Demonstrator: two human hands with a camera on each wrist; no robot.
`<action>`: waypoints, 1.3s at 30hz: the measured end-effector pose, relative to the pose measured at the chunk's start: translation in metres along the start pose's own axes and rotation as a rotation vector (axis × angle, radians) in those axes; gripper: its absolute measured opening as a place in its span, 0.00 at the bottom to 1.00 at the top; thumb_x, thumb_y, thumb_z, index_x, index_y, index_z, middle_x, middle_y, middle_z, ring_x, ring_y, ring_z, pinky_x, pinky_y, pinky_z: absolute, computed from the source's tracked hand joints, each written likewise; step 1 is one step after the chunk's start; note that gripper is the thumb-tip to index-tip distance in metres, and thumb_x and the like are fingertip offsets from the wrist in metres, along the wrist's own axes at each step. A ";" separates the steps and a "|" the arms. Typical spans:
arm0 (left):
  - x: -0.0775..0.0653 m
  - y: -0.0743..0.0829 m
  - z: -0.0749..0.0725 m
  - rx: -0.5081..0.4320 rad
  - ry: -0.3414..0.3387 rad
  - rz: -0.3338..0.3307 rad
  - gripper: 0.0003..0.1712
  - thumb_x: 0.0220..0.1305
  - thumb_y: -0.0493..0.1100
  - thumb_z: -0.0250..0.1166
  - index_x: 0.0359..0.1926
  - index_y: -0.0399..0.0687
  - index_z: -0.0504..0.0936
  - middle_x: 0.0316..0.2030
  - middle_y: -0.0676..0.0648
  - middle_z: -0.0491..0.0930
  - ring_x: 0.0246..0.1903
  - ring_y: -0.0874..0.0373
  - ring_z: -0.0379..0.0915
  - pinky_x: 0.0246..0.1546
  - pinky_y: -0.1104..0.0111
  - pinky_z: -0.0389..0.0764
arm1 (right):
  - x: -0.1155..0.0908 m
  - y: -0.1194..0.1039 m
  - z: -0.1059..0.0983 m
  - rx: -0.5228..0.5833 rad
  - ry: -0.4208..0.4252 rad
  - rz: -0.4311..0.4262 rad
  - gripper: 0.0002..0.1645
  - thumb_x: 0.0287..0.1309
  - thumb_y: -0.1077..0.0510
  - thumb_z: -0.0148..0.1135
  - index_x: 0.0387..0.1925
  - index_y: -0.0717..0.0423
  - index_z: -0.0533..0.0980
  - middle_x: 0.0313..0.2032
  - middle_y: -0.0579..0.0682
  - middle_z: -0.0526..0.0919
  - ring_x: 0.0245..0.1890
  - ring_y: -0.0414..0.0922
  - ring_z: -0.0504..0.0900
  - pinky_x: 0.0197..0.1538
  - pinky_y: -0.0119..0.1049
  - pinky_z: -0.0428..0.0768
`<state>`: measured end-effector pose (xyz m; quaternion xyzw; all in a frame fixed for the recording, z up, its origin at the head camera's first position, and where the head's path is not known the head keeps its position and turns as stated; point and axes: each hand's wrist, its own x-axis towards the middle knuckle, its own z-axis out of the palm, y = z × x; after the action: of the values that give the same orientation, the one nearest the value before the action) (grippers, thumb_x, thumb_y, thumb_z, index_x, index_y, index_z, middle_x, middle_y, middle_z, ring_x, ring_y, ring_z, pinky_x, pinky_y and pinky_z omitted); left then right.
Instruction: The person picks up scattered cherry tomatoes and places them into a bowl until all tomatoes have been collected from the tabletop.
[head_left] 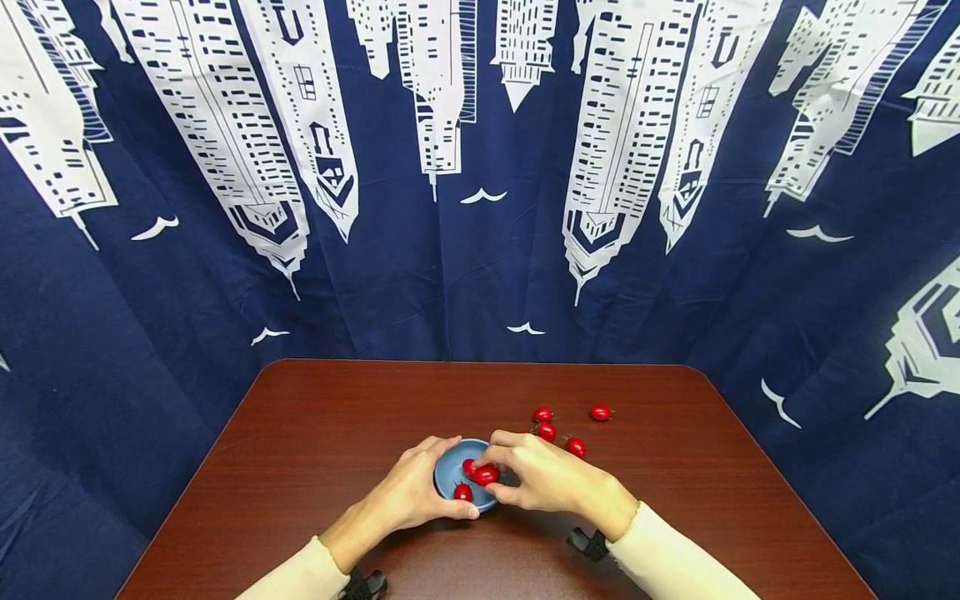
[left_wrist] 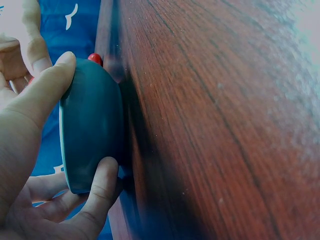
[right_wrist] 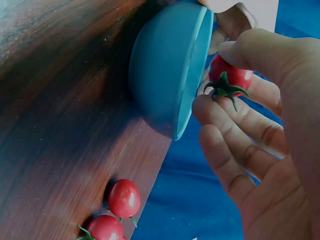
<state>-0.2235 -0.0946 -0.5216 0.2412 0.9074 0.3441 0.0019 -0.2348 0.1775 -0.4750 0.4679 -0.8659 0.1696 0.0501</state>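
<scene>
A small blue bowl point(head_left: 447, 473) stands near the front of the table. My left hand point(head_left: 411, 492) grips its left side, thumb along the near rim and fingers around the far side, as the left wrist view also shows. Inside the bowl lie two red cherry tomatoes, one near the front point(head_left: 462, 492) and one partly hidden further back point(head_left: 469, 468). Over the bowl's right side, my right hand point(head_left: 546, 475) pinches another cherry tomato point(right_wrist: 231, 75) between thumb and fingers. Its green stem end faces the camera in the right wrist view.
Several loose cherry tomatoes lie right of the bowl, behind my right hand, including one nearby point(head_left: 576, 447) and one further back point(head_left: 600, 412). The brown wooden table point(head_left: 337, 417) meets a dark blue curtain point(head_left: 405, 292) with white building prints.
</scene>
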 end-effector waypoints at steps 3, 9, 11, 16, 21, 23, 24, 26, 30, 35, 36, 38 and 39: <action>0.000 0.000 0.000 0.002 -0.003 -0.005 0.66 0.50 0.68 0.94 0.83 0.43 0.78 0.67 0.44 0.86 0.61 0.49 0.80 0.59 0.54 0.88 | 0.002 -0.002 -0.001 -0.013 -0.016 0.015 0.18 0.71 0.57 0.81 0.60 0.49 0.91 0.47 0.42 0.87 0.42 0.40 0.90 0.51 0.22 0.86; 0.000 0.000 0.000 0.010 0.001 -0.003 0.66 0.50 0.68 0.94 0.83 0.43 0.78 0.67 0.44 0.86 0.61 0.49 0.80 0.59 0.54 0.88 | 0.002 -0.003 0.000 -0.044 -0.029 0.036 0.20 0.71 0.54 0.81 0.62 0.48 0.91 0.50 0.44 0.90 0.45 0.41 0.91 0.54 0.27 0.89; 0.000 0.000 0.000 0.006 0.002 -0.002 0.67 0.50 0.68 0.94 0.83 0.42 0.78 0.67 0.44 0.86 0.61 0.49 0.81 0.60 0.54 0.88 | 0.002 -0.004 0.000 -0.047 -0.029 0.041 0.22 0.71 0.53 0.80 0.63 0.48 0.91 0.53 0.45 0.91 0.48 0.42 0.92 0.57 0.31 0.91; -0.001 0.001 -0.001 0.002 0.004 -0.002 0.67 0.50 0.68 0.94 0.83 0.43 0.78 0.67 0.45 0.86 0.62 0.48 0.81 0.60 0.53 0.87 | 0.001 -0.004 -0.002 -0.040 -0.016 0.041 0.23 0.69 0.54 0.80 0.64 0.48 0.91 0.57 0.47 0.92 0.53 0.46 0.93 0.62 0.37 0.92; -0.001 0.002 -0.001 0.002 0.006 0.002 0.67 0.50 0.68 0.94 0.83 0.42 0.78 0.67 0.44 0.86 0.61 0.49 0.81 0.58 0.56 0.88 | -0.001 -0.005 -0.003 -0.064 0.011 0.040 0.23 0.69 0.52 0.81 0.64 0.46 0.91 0.57 0.43 0.91 0.55 0.42 0.92 0.63 0.37 0.92; -0.001 0.002 -0.001 -0.001 0.004 0.002 0.67 0.50 0.68 0.94 0.83 0.42 0.78 0.67 0.43 0.86 0.60 0.50 0.81 0.57 0.58 0.89 | -0.002 -0.005 -0.004 -0.073 0.022 0.048 0.24 0.68 0.52 0.81 0.64 0.44 0.91 0.58 0.41 0.90 0.56 0.41 0.91 0.63 0.37 0.92; -0.002 0.002 -0.002 -0.001 0.004 0.003 0.67 0.50 0.68 0.94 0.83 0.42 0.78 0.67 0.43 0.86 0.60 0.50 0.81 0.57 0.58 0.89 | -0.002 -0.005 -0.004 -0.076 0.027 0.052 0.24 0.68 0.52 0.81 0.64 0.44 0.91 0.58 0.41 0.90 0.56 0.40 0.91 0.62 0.38 0.92; -0.002 0.003 -0.002 -0.003 0.005 0.003 0.67 0.50 0.67 0.94 0.83 0.41 0.78 0.67 0.43 0.86 0.60 0.50 0.82 0.58 0.57 0.89 | -0.004 -0.004 -0.004 -0.080 0.040 0.059 0.24 0.67 0.51 0.81 0.63 0.43 0.90 0.59 0.40 0.90 0.56 0.40 0.91 0.61 0.38 0.92; -0.003 0.002 -0.001 -0.001 0.008 0.005 0.67 0.49 0.67 0.94 0.83 0.41 0.78 0.67 0.43 0.86 0.61 0.49 0.82 0.59 0.54 0.89 | -0.008 -0.002 -0.005 -0.074 0.060 0.072 0.24 0.67 0.51 0.81 0.64 0.43 0.90 0.60 0.40 0.89 0.56 0.41 0.91 0.58 0.38 0.93; -0.003 0.003 -0.001 -0.006 0.009 0.001 0.67 0.50 0.67 0.94 0.83 0.41 0.78 0.68 0.43 0.86 0.63 0.45 0.81 0.60 0.51 0.89 | -0.014 0.005 -0.006 -0.059 0.075 0.099 0.25 0.68 0.49 0.82 0.64 0.42 0.90 0.60 0.38 0.88 0.57 0.39 0.91 0.59 0.40 0.93; -0.003 0.003 -0.001 -0.008 0.008 0.000 0.67 0.50 0.67 0.94 0.83 0.40 0.78 0.68 0.43 0.86 0.63 0.44 0.81 0.60 0.51 0.89 | -0.015 0.006 -0.007 -0.057 0.080 0.101 0.25 0.68 0.49 0.82 0.64 0.43 0.90 0.60 0.38 0.88 0.57 0.40 0.91 0.60 0.41 0.93; -0.003 0.003 -0.001 -0.009 0.008 -0.001 0.67 0.50 0.67 0.94 0.83 0.40 0.78 0.68 0.43 0.86 0.63 0.43 0.81 0.60 0.49 0.88 | -0.018 0.009 -0.008 -0.060 0.095 0.103 0.24 0.68 0.49 0.83 0.64 0.43 0.91 0.59 0.37 0.88 0.57 0.40 0.91 0.61 0.41 0.93; -0.003 0.003 -0.001 -0.010 0.009 -0.002 0.67 0.50 0.67 0.94 0.83 0.40 0.78 0.68 0.43 0.86 0.64 0.43 0.81 0.60 0.49 0.88 | -0.019 0.011 -0.009 -0.062 0.105 0.102 0.24 0.68 0.49 0.83 0.63 0.43 0.91 0.59 0.38 0.88 0.57 0.40 0.91 0.62 0.40 0.93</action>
<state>-0.2194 -0.0942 -0.5195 0.2389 0.9060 0.3495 -0.0009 -0.2340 0.2008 -0.4739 0.4118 -0.8897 0.1693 0.1010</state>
